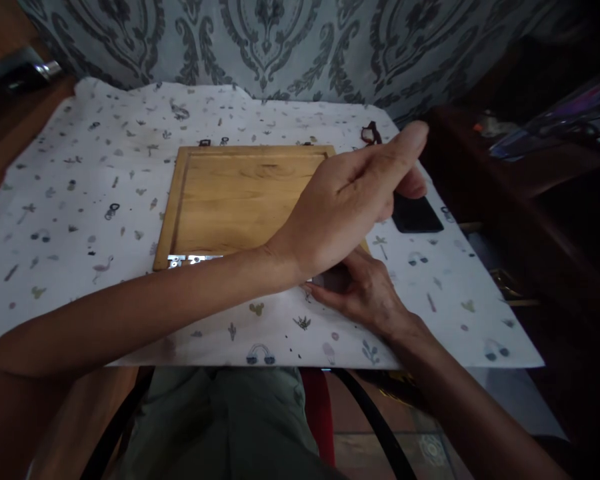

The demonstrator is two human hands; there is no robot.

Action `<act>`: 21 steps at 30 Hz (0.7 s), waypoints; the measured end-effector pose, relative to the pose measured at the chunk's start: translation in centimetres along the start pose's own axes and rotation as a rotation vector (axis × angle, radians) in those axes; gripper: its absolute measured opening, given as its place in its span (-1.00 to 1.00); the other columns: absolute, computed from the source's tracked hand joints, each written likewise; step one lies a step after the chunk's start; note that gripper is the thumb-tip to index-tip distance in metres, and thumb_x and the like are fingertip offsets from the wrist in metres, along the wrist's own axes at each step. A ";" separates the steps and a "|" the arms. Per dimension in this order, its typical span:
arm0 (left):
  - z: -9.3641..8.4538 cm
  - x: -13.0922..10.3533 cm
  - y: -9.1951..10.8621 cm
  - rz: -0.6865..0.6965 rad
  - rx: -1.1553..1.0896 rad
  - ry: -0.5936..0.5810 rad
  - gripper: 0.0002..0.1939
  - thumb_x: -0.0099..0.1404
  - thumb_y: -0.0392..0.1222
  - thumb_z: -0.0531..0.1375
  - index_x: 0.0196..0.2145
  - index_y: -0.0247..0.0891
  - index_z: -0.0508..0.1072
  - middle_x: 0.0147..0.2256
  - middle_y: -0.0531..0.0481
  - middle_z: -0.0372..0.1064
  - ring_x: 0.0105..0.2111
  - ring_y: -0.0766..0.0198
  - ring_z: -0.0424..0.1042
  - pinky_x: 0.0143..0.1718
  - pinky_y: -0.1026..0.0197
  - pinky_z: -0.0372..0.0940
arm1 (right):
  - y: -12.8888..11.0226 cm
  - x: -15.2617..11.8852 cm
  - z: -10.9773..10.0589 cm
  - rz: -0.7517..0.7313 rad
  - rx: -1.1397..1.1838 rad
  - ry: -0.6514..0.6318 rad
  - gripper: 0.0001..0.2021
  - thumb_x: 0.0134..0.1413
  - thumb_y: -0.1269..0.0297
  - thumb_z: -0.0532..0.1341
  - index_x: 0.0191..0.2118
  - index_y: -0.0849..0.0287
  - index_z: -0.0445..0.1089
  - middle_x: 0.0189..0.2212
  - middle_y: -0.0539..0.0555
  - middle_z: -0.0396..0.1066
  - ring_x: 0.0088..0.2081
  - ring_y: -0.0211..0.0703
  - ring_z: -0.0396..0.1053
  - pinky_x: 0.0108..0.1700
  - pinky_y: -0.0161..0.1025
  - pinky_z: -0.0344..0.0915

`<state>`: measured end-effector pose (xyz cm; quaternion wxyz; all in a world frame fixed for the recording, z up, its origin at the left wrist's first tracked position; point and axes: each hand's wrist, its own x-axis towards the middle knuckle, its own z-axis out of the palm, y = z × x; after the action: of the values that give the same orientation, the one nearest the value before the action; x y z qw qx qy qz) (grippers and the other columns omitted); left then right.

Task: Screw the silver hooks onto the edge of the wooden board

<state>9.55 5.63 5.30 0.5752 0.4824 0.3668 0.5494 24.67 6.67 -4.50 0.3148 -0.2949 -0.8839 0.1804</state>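
Observation:
A wooden framed panel (240, 193) lies flat on the table, with shiny metal hinges (176, 261) along its near left edge. My left hand (345, 193) crosses over the panel's right part. Its thumb is stretched out to the upper right; the fingers are partly hidden beneath, and I see nothing held there. Below it, at the panel's near right corner, my right hand (373, 290) is closed, thumb and fingers around a dark, flat piece (333, 277). My left hand and wrist cover part of that piece, so I cannot make out its kind.
A white printed cloth (80, 220) covers the table. Right of the panel lies a black flat object (417, 215) like a phone, with a small dark-red item (370, 132) behind it. A patterned wall (265, 47) closes the back; dark furniture (520, 200) stands at right.

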 end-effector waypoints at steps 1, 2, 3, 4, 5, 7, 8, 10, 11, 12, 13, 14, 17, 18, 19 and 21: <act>0.0 0.1 0.0 -0.006 0.005 -0.001 -0.48 0.44 0.13 0.06 -0.57 -0.26 0.31 -0.64 0.12 -0.03 -0.59 0.43 0.09 -0.53 0.26 0.12 | 0.0 0.0 0.0 0.002 -0.007 -0.004 -0.68 0.13 0.13 0.32 -0.04 0.12 0.40 -0.22 0.10 0.49 -0.19 -0.01 0.48 -0.20 -0.06 0.49; 0.0 0.2 0.1 -0.011 0.012 -0.002 -0.47 0.44 0.12 0.06 -0.58 -0.27 0.30 -0.64 0.12 -0.04 -0.61 0.44 0.06 -0.54 0.26 0.10 | -0.1 0.1 -0.1 0.004 -0.010 -0.009 -0.68 0.13 0.12 0.32 -0.04 0.12 0.40 -0.23 0.10 0.49 -0.19 -0.01 0.48 -0.20 -0.07 0.49; 0.1 0.2 0.1 -0.009 0.015 -0.005 -0.47 0.44 0.12 0.06 -0.58 -0.27 0.30 -0.65 0.12 -0.04 -0.62 0.45 0.04 -0.54 0.26 0.07 | -0.1 0.1 -0.1 0.005 -0.012 -0.012 -0.68 0.13 0.12 0.32 -0.03 0.11 0.40 -0.22 0.10 0.48 -0.19 -0.02 0.48 -0.20 -0.08 0.48; 0.1 0.2 0.2 -0.004 0.014 -0.010 -0.48 0.44 0.11 0.06 -0.58 -0.27 0.29 -0.66 0.13 -0.04 -0.63 0.46 0.02 -0.55 0.25 0.05 | -0.1 0.1 -0.1 0.004 -0.011 -0.012 -0.68 0.14 0.12 0.32 -0.03 0.11 0.40 -0.22 0.09 0.48 -0.19 -0.03 0.48 -0.20 -0.09 0.48; 0.2 0.2 0.3 -0.007 0.012 -0.011 -0.48 0.44 0.10 0.06 -0.59 -0.27 0.29 -0.66 0.14 -0.05 -0.64 0.46 0.00 -0.55 0.25 0.02 | -0.1 0.1 -0.1 0.001 -0.008 -0.010 -0.68 0.15 0.11 0.31 -0.03 0.11 0.40 -0.22 0.09 0.48 -0.19 -0.04 0.48 -0.21 -0.10 0.48; 0.3 0.1 0.5 -0.019 0.006 0.002 -0.47 0.45 0.09 0.05 -0.60 -0.28 0.28 -0.68 0.15 -0.07 -0.65 0.48 -0.04 -0.57 0.26 -0.03 | 0.0 0.0 -0.2 -0.008 -0.003 -0.004 -0.68 0.16 0.10 0.31 -0.04 0.12 0.40 -0.22 0.08 0.48 -0.20 -0.05 0.48 -0.22 -0.12 0.48; 0.3 0.1 0.5 -0.022 0.000 0.007 -0.46 0.46 0.08 0.05 -0.60 -0.29 0.27 -0.68 0.15 -0.09 -0.66 0.49 -0.07 -0.58 0.27 -0.06 | 0.0 0.0 -0.2 -0.013 0.001 -0.002 -0.68 0.15 0.10 0.31 -0.04 0.12 0.40 -0.22 0.08 0.48 -0.20 -0.05 0.48 -0.23 -0.12 0.48; 0.4 0.1 0.5 -0.021 -0.011 0.008 -0.45 0.47 0.08 0.04 -0.61 -0.29 0.27 -0.68 0.16 -0.10 -0.66 0.51 -0.11 -0.59 0.29 -0.10 | 0.1 -0.1 -0.2 -0.018 0.005 0.000 -0.68 0.14 0.11 0.32 -0.05 0.14 0.40 -0.22 0.09 0.48 -0.19 -0.04 0.48 -0.23 -0.12 0.48; 0.4 0.1 0.5 -0.005 -0.017 0.003 -0.45 0.47 0.08 0.04 -0.60 -0.29 0.27 -0.67 0.16 -0.10 -0.66 0.52 -0.12 -0.59 0.30 -0.11 | 0.1 -0.1 -0.1 -0.019 0.005 0.000 -0.68 0.13 0.13 0.33 -0.04 0.14 0.40 -0.21 0.09 0.48 -0.19 -0.04 0.48 -0.23 -0.12 0.47; 0.3 0.0 0.4 0.013 -0.020 -0.004 -0.46 0.47 0.10 0.04 -0.58 -0.29 0.27 -0.66 0.16 -0.10 -0.65 0.52 -0.13 -0.59 0.30 -0.11 | 0.1 -0.1 -0.1 -0.018 0.004 0.002 -0.68 0.13 0.15 0.33 -0.04 0.14 0.40 -0.22 0.09 0.48 -0.20 -0.04 0.47 -0.23 -0.11 0.47; 0.3 -0.1 0.3 0.031 -0.016 -0.009 -0.46 0.47 0.11 0.04 -0.57 -0.29 0.27 -0.65 0.16 -0.09 -0.64 0.52 -0.11 -0.58 0.31 -0.10 | 0.0 -0.1 -0.1 -0.015 0.004 0.003 -0.69 0.13 0.16 0.33 -0.04 0.15 0.40 -0.23 0.09 0.48 -0.21 -0.04 0.47 -0.24 -0.11 0.47; 0.2 -0.1 0.2 0.047 -0.005 -0.013 -0.47 0.47 0.11 0.04 -0.55 -0.30 0.28 -0.64 0.16 -0.07 -0.63 0.52 -0.09 -0.57 0.32 -0.07 | 0.0 0.0 -0.1 -0.011 0.004 0.000 -0.70 0.13 0.18 0.32 -0.05 0.15 0.41 -0.24 0.09 0.47 -0.22 -0.05 0.47 -0.25 -0.10 0.47; 0.0 -0.5 0.0 0.043 0.042 -0.023 -0.53 0.49 0.03 0.04 -0.51 -0.30 0.31 -0.64 0.15 -0.01 -0.61 0.51 0.00 -0.52 0.34 0.04 | -0.1 0.0 -0.1 -0.014 0.005 0.000 -0.75 0.14 0.19 0.32 -0.09 0.14 0.41 -0.25 0.09 0.46 -0.24 -0.05 0.46 -0.28 -0.10 0.46; -0.1 -0.6 0.0 0.035 0.055 -0.029 -0.55 0.50 0.00 0.04 -0.50 -0.30 0.31 -0.64 0.16 0.00 -0.61 0.52 0.01 -0.51 0.35 0.06 | -0.1 0.0 -0.1 -0.018 0.002 0.003 -0.76 0.14 0.19 0.32 -0.10 0.14 0.41 -0.26 0.09 0.46 -0.24 -0.05 0.46 -0.29 -0.10 0.46; -0.1 -0.7 0.1 0.031 0.062 -0.037 -0.55 0.51 -0.02 0.02 -0.50 -0.31 0.32 -0.64 0.16 -0.01 -0.61 0.52 0.01 -0.50 0.36 0.06 | -0.1 0.0 -0.1 -0.022 -0.002 0.007 -0.76 0.13 0.20 0.32 -0.10 0.13 0.41 -0.26 0.09 0.46 -0.24 -0.05 0.46 -0.29 -0.10 0.46; -0.2 -0.7 0.3 0.031 0.063 -0.051 -0.54 0.52 -0.02 0.00 -0.49 -0.31 0.31 -0.65 0.17 -0.05 -0.61 0.53 0.00 -0.50 0.38 0.06 | -0.1 0.0 0.0 -0.027 -0.005 0.016 -0.77 0.12 0.21 0.33 -0.11 0.13 0.41 -0.28 0.07 0.46 -0.24 -0.05 0.46 -0.28 -0.11 0.46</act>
<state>9.22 4.90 5.43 0.5602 0.5197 0.3616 0.5341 24.67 6.62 -4.43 0.3235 -0.2853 -0.8858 0.1714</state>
